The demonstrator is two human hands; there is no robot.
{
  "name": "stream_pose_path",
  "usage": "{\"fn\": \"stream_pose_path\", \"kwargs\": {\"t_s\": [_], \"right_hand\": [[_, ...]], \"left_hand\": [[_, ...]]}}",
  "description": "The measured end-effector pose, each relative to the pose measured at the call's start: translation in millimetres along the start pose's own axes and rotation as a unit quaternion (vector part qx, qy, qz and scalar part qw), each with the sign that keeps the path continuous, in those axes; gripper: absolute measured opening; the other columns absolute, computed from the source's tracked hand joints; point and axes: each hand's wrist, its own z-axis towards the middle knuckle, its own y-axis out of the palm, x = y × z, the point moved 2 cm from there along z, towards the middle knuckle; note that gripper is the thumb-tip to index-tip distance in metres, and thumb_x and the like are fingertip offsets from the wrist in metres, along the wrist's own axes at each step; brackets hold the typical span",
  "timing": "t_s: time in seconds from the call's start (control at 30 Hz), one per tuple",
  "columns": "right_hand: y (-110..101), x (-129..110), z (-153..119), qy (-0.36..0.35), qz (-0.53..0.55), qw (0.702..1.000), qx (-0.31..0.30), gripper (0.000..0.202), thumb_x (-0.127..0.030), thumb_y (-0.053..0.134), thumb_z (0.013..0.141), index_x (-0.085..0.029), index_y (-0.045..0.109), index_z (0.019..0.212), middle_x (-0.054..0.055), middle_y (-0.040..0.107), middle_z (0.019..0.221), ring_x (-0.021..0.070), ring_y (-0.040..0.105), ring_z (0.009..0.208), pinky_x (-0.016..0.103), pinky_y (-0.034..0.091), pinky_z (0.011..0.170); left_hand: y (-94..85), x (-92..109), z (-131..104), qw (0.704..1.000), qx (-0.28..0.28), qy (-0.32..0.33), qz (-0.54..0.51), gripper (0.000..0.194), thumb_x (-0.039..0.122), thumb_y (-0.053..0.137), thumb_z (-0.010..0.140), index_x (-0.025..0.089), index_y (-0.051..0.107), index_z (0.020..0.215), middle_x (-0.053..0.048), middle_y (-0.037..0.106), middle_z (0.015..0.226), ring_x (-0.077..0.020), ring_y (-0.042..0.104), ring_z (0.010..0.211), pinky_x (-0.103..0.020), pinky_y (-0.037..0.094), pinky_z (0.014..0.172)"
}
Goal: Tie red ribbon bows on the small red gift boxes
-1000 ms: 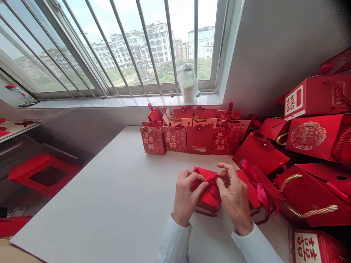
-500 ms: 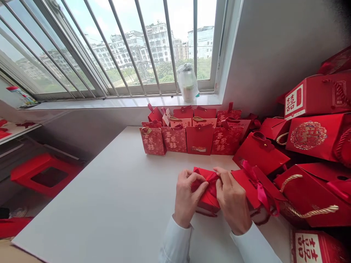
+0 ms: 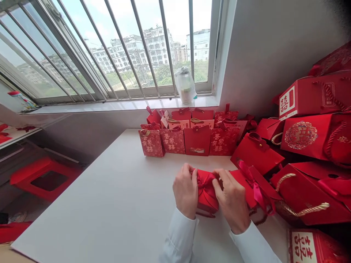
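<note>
A small red gift box (image 3: 207, 205) stands on the white table, with a red ribbon bow (image 3: 205, 185) knotted across its top. At the bow's left side is my left hand (image 3: 186, 191), fingers closed and thumb pressed on the ribbon. My right hand (image 3: 233, 199) pinches the bow's right loop between thumb and fingertips. The fingers partly hide both loop ends. Close to my right hand, another red box with a pink ribbon (image 3: 256, 191) lies tilted against the pile.
Several upright red gift bags (image 3: 196, 140) line the table's back edge. Stacked red boxes (image 3: 315, 137) with rope handles crowd the right side. A plastic-wrapped jar (image 3: 185, 86) sits on the windowsill. The white tabletop (image 3: 109, 204) stretches to the left, with a red box (image 3: 45, 179) below it.
My left hand has shifted from over the box's top to the bow's left side. The bow's knot and loops now show between my hands. The view has turned slightly.
</note>
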Motion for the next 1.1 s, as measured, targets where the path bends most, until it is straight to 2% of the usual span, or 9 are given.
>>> {"fn": "stream_pose_path", "kwargs": {"t_s": [0.23,0.43,0.57,0.8,1.1], "right_hand": [[2.0,2.0,-1.8,-0.004,-0.029,0.999,0.031,0.015,-0.016,0.037,0.086,-0.020,0.051,0.088,0.001,0.060,0.079,0.0153,0.058,0.066,0.023,0.041,0.055],[4.4,1.8,-4.7,-0.035,-0.085,0.994,0.067,0.014,-0.013,0.035,0.086,-0.020,0.047,0.084,0.001,0.059,0.071,0.0146,0.055,0.056,0.023,0.036,0.046],[6.8,0.7,-7.2,-0.045,-0.137,0.986,0.089,0.017,-0.011,0.033,0.088,-0.020,0.047,0.083,0.001,0.057,0.068,0.0133,0.051,0.050,0.023,0.033,0.044],[6.8,4.9,-5.0,-0.096,-0.161,0.981,0.058,0.025,-0.004,0.029,0.085,-0.019,0.048,0.089,0.001,0.056,0.067,0.0123,0.049,0.047,0.022,0.033,0.044],[6.6,5.4,-4.2,-0.112,-0.159,0.979,0.060,0.027,-0.006,0.029,0.088,-0.017,0.049,0.101,0.002,0.061,0.073,0.0129,0.053,0.049,0.022,0.038,0.046]], "left_hand": [[6.6,-3.4,-2.5,0.999,0.012,-0.006,0.029,0.016,0.027,0.032,0.095,0.022,0.041,0.082,0.001,0.057,0.068,-0.0173,0.055,0.058,-0.024,0.031,0.054],[8.0,-6.3,-1.4,0.999,0.012,-0.008,0.041,0.016,0.024,0.029,0.096,0.022,0.037,0.081,0.003,0.048,0.059,-0.0175,0.051,0.052,-0.025,0.027,0.050],[8.2,-6.3,-0.7,0.999,0.004,0.001,0.044,0.016,0.023,0.029,0.096,0.022,0.036,0.081,0.002,0.048,0.060,-0.0174,0.051,0.051,-0.024,0.027,0.049],[7.9,-5.4,-1.6,0.999,-0.007,0.008,0.045,0.015,0.023,0.029,0.095,0.023,0.034,0.081,0.003,0.047,0.059,-0.0169,0.050,0.051,-0.024,0.029,0.049],[8.4,-6.4,-1.7,0.999,-0.020,0.006,0.027,0.013,0.022,0.031,0.094,0.022,0.037,0.082,0.002,0.053,0.063,-0.0164,0.051,0.052,-0.024,0.032,0.050]]}}
